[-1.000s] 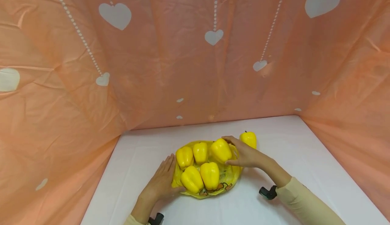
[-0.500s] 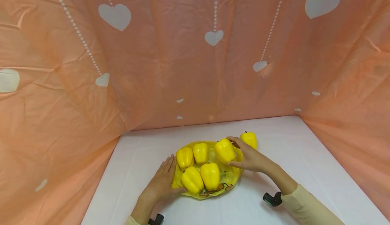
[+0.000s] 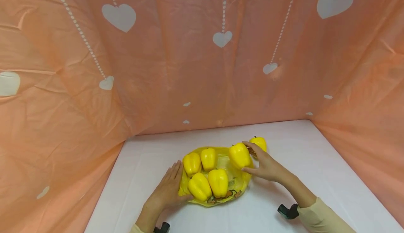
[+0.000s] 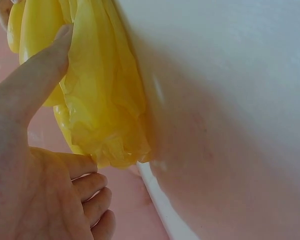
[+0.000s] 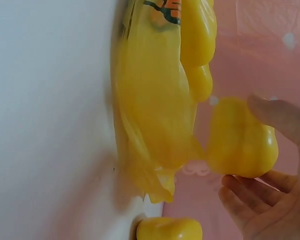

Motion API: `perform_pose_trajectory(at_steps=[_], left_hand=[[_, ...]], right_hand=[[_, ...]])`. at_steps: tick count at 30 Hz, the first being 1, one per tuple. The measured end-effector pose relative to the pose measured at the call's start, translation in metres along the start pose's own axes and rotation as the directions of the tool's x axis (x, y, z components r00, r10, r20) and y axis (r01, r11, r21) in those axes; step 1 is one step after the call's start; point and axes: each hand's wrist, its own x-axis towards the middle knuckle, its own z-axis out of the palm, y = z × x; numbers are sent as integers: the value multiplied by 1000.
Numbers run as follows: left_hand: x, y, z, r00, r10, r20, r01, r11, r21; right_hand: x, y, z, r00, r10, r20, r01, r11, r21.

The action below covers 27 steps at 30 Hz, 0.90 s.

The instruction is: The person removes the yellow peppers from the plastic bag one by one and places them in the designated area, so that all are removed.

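A yellow plastic bag (image 3: 231, 185) with its rim spread wide lies on the white table, several yellow bell peppers (image 3: 217, 183) sitting in it. My right hand (image 3: 263, 162) grips another bell pepper (image 3: 239, 155) between thumb and fingers, over the bag's right rim; in the right wrist view this pepper (image 5: 242, 142) is held up beside the bag's wall (image 5: 150, 95). At the bag's left side my left hand (image 3: 170, 184) rests with mostly straight fingers. The left wrist view has its thumb against the bag (image 4: 107, 85) near the rim.
One loose yellow bell pepper (image 3: 260, 143) stands on the table behind my right hand, partly covered by it. Pinkish-orange sheeting (image 3: 195, 68) with white hearts surrounds the white tabletop (image 3: 303, 148) at the back and sides.
My right hand has moved right with the bell pepper, from inside the bag toward its right rim. My left hand has stayed in place.
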Motion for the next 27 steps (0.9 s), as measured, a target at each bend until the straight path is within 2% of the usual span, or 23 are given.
perform_pose_trajectory(at_steps=[9,15,27], left_hand=[[1,-2,1,1000,10,-13,-10,1000,1],[0,-2,1,1000,11,-10,-11,1000,6],[-1,-1,0,1000,3,-9,-3,1000,2]], right_hand=[[-13,3,-13,997,46,-68,-49,998,-40],[-18,10,-21,993,16,-114,-22,998,-55],[-28,13,-39,981,48,-187,-62,995,-73]])
